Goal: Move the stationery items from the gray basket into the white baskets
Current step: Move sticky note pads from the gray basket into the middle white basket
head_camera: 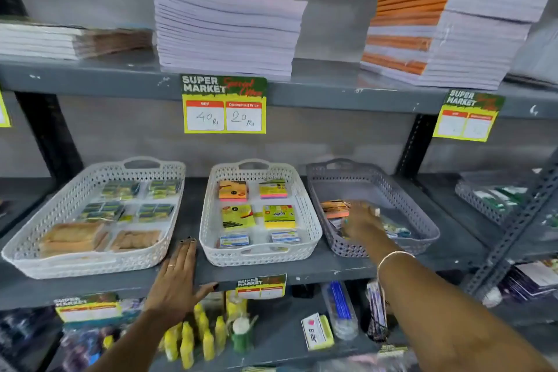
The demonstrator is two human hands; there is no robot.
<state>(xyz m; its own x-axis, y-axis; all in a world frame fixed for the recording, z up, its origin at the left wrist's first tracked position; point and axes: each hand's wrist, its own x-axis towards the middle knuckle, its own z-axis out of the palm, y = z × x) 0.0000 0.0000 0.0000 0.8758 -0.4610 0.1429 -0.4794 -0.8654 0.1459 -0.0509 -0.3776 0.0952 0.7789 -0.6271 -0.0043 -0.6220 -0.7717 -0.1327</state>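
The gray basket [413,208] stands on the middle shelf at the right, with an orange sticky-note pack [333,208] and a few small packets left in its near part. My right hand [360,222] reaches inside it, fingers spread over those items; whether it grips one is hidden. A middle white basket [308,220] holds rows of sticky-note pads and small boxes. The left white basket [63,205] holds small green packs and brown packets. My left hand [178,278] lies flat on the shelf between the two white baskets, holding nothing.
Above, a shelf carries stacks of notebooks [226,24] and price tags [224,104]. Another gray basket [483,199] sits at far right behind a slotted metal upright [513,226]. Below are yellow glue bottles [196,338] and pens.
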